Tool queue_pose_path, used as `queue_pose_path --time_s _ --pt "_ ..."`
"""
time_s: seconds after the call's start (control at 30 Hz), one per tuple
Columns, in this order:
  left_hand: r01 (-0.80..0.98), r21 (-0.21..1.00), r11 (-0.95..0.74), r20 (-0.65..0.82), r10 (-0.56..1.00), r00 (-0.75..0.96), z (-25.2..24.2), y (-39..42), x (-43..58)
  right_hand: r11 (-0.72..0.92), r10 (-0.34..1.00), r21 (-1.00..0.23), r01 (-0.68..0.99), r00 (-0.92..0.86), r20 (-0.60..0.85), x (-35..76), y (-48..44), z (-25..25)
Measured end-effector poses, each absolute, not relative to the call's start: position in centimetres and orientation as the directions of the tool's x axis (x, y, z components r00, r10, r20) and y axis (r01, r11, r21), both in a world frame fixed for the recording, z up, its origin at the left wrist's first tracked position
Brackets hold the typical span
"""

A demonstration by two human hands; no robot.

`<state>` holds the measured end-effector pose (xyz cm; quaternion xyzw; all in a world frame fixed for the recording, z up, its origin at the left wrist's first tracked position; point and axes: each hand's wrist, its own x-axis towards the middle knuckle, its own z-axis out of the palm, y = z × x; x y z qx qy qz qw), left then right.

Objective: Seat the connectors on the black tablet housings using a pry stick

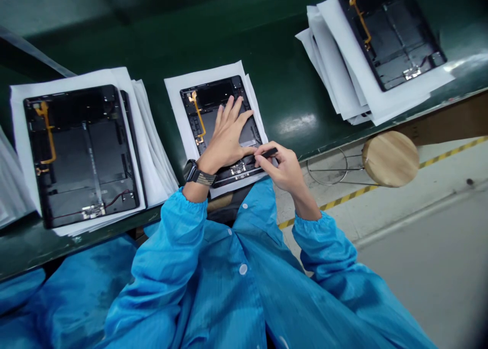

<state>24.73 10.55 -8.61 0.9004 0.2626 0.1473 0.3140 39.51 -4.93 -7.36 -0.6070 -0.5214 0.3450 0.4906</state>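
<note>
1 open device housing (209, 116), on white sheets (175, 92) atop the table (282, 94); your left hand (229, 138) splayed across it, your right hand (280, 166) pinching 1 black tool (270, 152). Risk: uneven pressure could skid the sheets, the tool nicking the circuit board (239, 169).

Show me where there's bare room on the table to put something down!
The glossy green table has room between the middle black rectangular casing and the right stack of white sheets, and beyond that casing. It's crowded at the casing: the left hand spreads over it, and the right hand pinches a small black object.
</note>
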Motion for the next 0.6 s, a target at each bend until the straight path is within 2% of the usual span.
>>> queue_pose_path --time_s 0.37,0.6 --pt "0.359 0.659 -0.660 0.126 0.568 0.814 -7.4 9.9 23.6 0.007 0.968 -0.957 0.289 0.238 0.079 39.5 -5.0 -7.5" --pt "0.450 0.635 -0.628 0.051 0.615 0.787 -6.3 6.0 20.4 -0.002 0.965 -0.963 0.269 0.254 0.069 39.6 -5.0 -7.3"
